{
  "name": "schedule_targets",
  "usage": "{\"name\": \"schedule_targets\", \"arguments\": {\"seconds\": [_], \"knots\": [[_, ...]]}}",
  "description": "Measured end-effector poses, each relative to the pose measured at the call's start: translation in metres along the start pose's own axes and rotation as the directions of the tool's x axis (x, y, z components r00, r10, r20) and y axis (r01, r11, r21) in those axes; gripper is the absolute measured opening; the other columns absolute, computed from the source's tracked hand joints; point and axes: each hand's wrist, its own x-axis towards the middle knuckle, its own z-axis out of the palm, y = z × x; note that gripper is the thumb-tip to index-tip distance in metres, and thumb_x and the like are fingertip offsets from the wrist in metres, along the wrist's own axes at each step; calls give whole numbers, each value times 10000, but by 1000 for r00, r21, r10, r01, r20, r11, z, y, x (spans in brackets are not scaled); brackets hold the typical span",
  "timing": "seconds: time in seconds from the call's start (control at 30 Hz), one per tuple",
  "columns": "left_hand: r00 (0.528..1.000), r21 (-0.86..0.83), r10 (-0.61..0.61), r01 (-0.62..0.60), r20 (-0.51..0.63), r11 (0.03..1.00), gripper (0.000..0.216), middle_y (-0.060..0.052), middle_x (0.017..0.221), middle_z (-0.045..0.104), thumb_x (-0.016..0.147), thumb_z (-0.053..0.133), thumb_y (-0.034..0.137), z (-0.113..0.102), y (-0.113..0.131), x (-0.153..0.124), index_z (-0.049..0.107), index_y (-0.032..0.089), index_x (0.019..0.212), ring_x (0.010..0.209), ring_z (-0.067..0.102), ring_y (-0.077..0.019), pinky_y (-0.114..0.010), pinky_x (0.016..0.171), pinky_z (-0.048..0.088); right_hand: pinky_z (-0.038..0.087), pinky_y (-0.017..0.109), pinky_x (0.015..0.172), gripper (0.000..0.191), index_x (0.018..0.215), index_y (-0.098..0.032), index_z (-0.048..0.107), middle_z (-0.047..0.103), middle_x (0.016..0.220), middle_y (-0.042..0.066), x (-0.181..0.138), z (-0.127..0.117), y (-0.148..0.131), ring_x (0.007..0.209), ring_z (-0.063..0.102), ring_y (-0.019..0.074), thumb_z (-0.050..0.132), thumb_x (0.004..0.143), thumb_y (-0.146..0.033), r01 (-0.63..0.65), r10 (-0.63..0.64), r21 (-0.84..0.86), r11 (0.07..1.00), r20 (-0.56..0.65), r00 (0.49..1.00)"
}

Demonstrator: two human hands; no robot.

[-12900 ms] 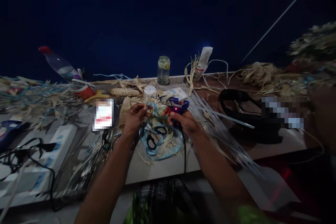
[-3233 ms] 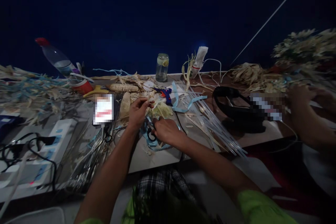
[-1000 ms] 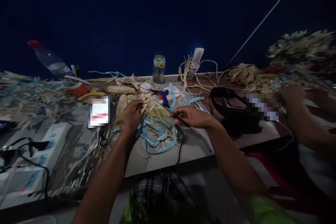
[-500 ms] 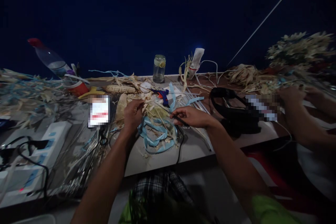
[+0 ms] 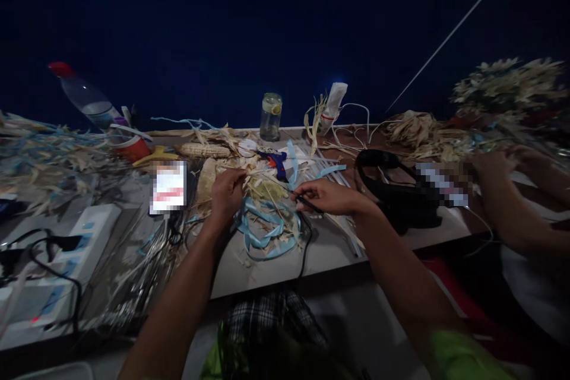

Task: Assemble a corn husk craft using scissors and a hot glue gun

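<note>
At the near side of the counter [image 5: 267, 278], six o'clock, loops of blue ribbon [image 5: 276, 229] lie loose, seemingly unused. Beyond, the left hand [image 5: 228, 193] has its grip pinched on what looks like a pale husk piece [image 5: 253, 173]; at three o'clock, the right hand [image 5: 329, 196] clamps a black-handled tool [image 5: 310, 204]. That piece seems part-worked, unfinished. Farther, at twelve o'clock, the glue gun [image 5: 278, 161] rests, set aside.

Dim light is leaving the blue wall [image 5: 214, 35] nearly black, the phone screen [image 5: 168, 189] is glaring white, and the edges are stretching, seemingly blurred.
</note>
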Motion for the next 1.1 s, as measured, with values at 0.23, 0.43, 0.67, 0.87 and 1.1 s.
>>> {"name": "schedule_targets", "arguments": {"seconds": [0.23, 0.43, 0.67, 0.87, 1.1], "knots": [[999, -16, 49, -49, -10, 999, 175, -40, 779, 648, 767, 483, 141, 0, -2, 0, 631, 190, 848, 751, 606, -160, -300, 734, 460, 299, 199, 489, 417, 960, -115, 608, 497, 586, -22, 2, 3, 0, 521, 392, 61, 625, 687, -430, -3, 3, 13, 1000, -12, 1000], [1000, -9, 28, -28, 4, 1000, 167, -40, 782, 656, 760, 490, 151, 1, -2, 1, 633, 196, 833, 734, 610, -160, -299, 722, 461, 348, 210, 532, 425, 946, -110, 594, 545, 631, -8, 1, 3, -3, 558, 456, 73, 651, 660, -419, -37, 39, 94, 995, -23, 999], [999, -17, 50, -51, -6, 999, 172, -41, 788, 662, 762, 492, 156, 1, -3, 0, 636, 192, 850, 746, 613, -161, -301, 728, 463, 349, 209, 533, 391, 943, -116, 606, 553, 619, -9, -1, 1, -6, 561, 469, 76, 649, 667, -388, -50, 51, 94, 994, -3, 999], [999, 11, 44, -44, 2, 999, 169, -50, 782, 659, 770, 489, 167, -1, -1, 0, 638, 190, 845, 763, 613, -167, -309, 744, 461, 359, 202, 523, 379, 951, -109, 615, 591, 651, 12, -1, 0, -9, 566, 500, 81, 634, 684, -377, -53, 55, 98, 994, -15, 998], [1000, 17, 29, -30, 11, 999, 162, -46, 792, 659, 780, 490, 184, -2, 2, 1, 639, 194, 844, 773, 612, -169, -316, 756, 464, 401, 198, 537, 322, 933, -125, 629, 633, 716, 34, 0, 1, -9, 629, 560, 99, 619, 709, -357, -64, 67, 104, 993, -28, 997]]}}
